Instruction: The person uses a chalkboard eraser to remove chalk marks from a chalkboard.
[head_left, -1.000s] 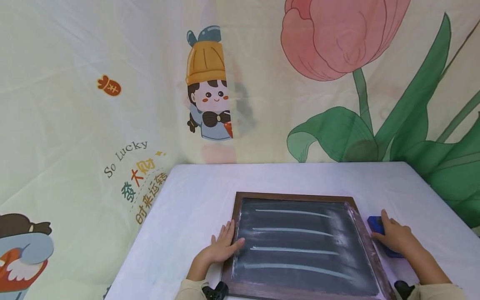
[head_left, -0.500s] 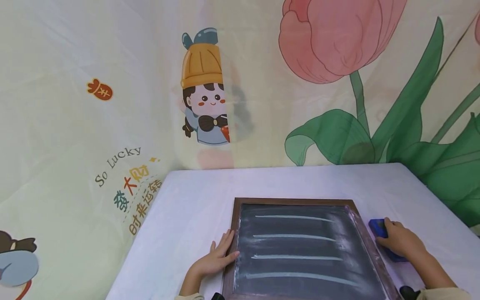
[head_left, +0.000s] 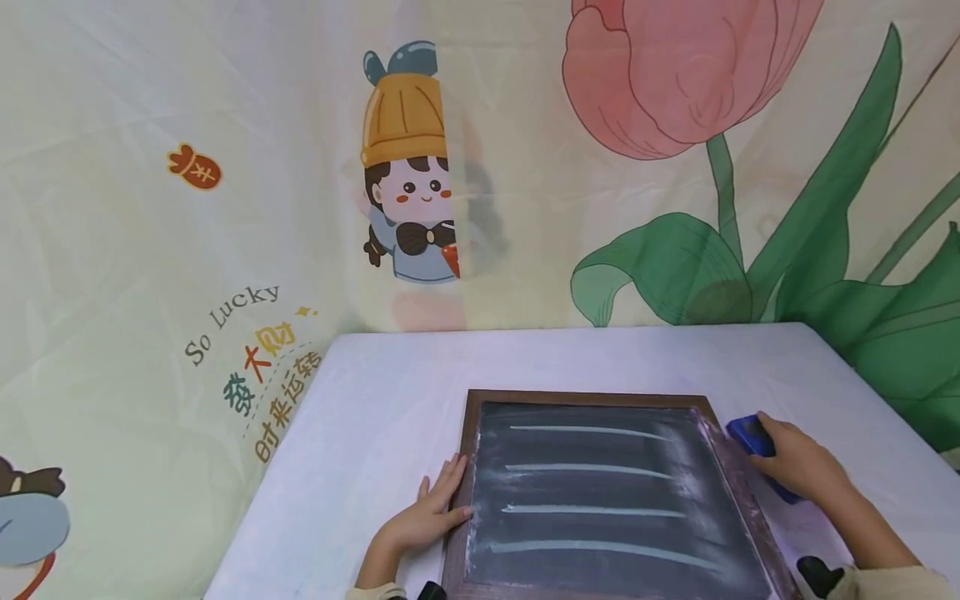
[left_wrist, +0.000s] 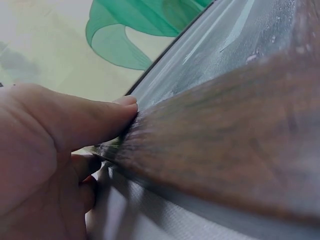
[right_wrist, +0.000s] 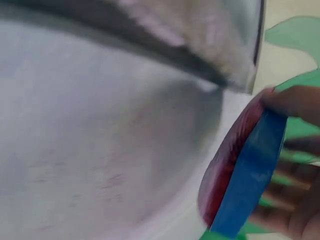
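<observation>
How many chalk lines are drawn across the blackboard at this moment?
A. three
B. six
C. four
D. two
C: the head view shows four pale horizontal lines, one below another, on the blackboard, between the left hand on its frame and the right hand holding the blue eraser.

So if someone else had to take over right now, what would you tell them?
Left hand rests on the left edge of the chalkboard, fingers on its wooden frame.
Right hand grips the blue eraser, lifted off the table beside the board's right edge.
Done: the eraser is picked up.
Left: four chalk lines are unwiped; only the right side looks smeared.
</observation>
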